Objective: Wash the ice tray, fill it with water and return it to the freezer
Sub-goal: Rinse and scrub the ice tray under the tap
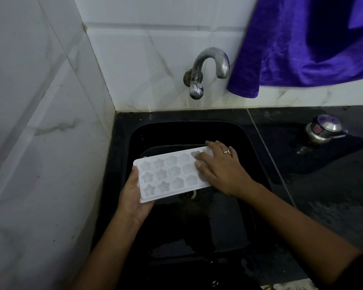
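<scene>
Ice tray (172, 174), white with star-shaped cells, is held over the black sink (122, 143), above its drain. The left hand (134, 196) grips the tray's end nearer the sink's left wall. The right hand (220, 166) lies flat on the opposite end, fingers straight.

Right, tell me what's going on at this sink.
A person holds a white ice tray over the black sink. The left hand grips its left end, thumb on top. The right hand lies flat across its right end, fingers over the moulds. No stream shows from the tap above.
</scene>
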Demonstrator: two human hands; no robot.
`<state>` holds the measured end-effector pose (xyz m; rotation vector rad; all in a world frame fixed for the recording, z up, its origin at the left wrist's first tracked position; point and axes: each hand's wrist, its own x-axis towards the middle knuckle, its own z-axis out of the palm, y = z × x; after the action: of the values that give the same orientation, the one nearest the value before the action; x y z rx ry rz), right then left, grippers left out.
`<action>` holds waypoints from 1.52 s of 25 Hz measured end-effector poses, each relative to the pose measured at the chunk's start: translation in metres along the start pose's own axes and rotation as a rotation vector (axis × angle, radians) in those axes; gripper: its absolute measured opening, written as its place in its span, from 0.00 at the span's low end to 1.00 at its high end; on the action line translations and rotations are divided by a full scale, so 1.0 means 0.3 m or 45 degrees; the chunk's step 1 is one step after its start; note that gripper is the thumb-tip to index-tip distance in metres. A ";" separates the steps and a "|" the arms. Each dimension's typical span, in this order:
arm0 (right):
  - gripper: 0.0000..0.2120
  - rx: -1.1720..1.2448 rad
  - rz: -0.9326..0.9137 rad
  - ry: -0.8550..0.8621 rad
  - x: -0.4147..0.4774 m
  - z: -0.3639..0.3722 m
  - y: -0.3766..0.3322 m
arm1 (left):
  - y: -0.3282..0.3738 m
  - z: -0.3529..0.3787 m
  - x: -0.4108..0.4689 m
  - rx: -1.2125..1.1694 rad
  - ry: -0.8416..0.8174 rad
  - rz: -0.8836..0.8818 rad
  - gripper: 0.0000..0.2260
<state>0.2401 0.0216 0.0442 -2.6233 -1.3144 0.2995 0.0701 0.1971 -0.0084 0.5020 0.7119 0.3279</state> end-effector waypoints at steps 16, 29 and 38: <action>0.25 0.123 0.000 0.036 0.004 -0.027 -0.014 | 0.012 0.003 -0.010 -0.002 0.014 0.032 0.26; 0.24 -0.108 -0.082 -0.027 0.015 0.002 -0.060 | -0.012 0.026 -0.015 0.052 0.023 0.005 0.27; 0.27 -0.091 -0.042 0.001 0.033 0.010 -0.072 | -0.019 0.029 -0.019 0.042 0.009 -0.023 0.28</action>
<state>0.2285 0.0425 0.0458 -2.6560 -1.3916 0.2508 0.0726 0.1869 -0.0027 0.5258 0.7293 0.3011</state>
